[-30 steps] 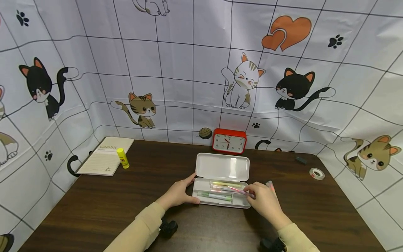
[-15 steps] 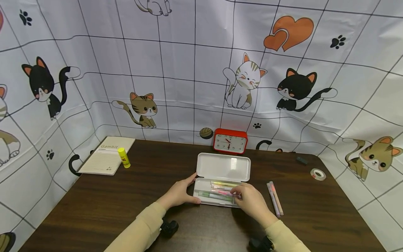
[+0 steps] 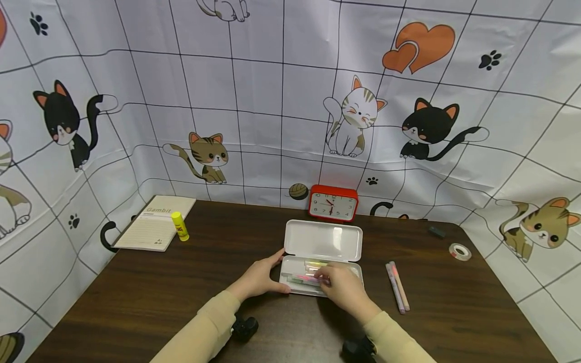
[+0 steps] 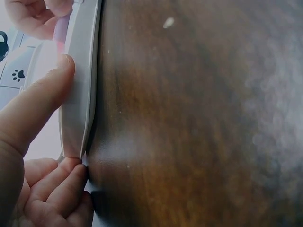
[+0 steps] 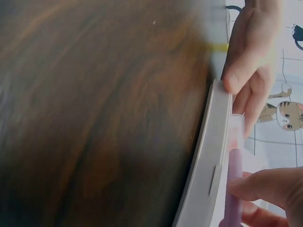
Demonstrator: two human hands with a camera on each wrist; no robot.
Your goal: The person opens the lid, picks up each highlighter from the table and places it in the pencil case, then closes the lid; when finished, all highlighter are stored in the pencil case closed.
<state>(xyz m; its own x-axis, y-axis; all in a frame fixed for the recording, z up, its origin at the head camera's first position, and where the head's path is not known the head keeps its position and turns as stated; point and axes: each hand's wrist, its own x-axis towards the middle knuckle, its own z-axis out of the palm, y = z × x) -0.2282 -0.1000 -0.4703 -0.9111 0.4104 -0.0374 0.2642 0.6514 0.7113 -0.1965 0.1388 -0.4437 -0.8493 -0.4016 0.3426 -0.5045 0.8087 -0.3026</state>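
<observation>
A white pencil case [image 3: 323, 241] lies with its lid folded back in the middle of the table. My left hand [image 3: 256, 277] grips its left end, thumb along the front wall and fingers at the end, as the left wrist view shows. My right hand [image 3: 346, 288] is over the case's tray and pinches a lilac-and-pink marker [image 5: 235, 163] between thumb and fingers. Beneath it a green marker [image 3: 297, 280] lies in the tray, partly covered. A yellow marker [image 3: 315, 263] lies farther back, its right part hidden by the right hand.
Two markers [image 3: 398, 287], lilac and peach, lie on the table to the right. A red clock [image 3: 333, 203] stands behind the case. At the back left are a notebook [image 3: 154, 222] and a yellow glue stick [image 3: 180, 226]. A tape roll [image 3: 460, 252] and a dark eraser-like block [image 3: 437, 231] lie far right.
My right hand has moved left across the tray with the lilac-and-pink marker, uncovering the two markers on the table and the tray's right end. My left hand keeps its grip on the pencil case.
</observation>
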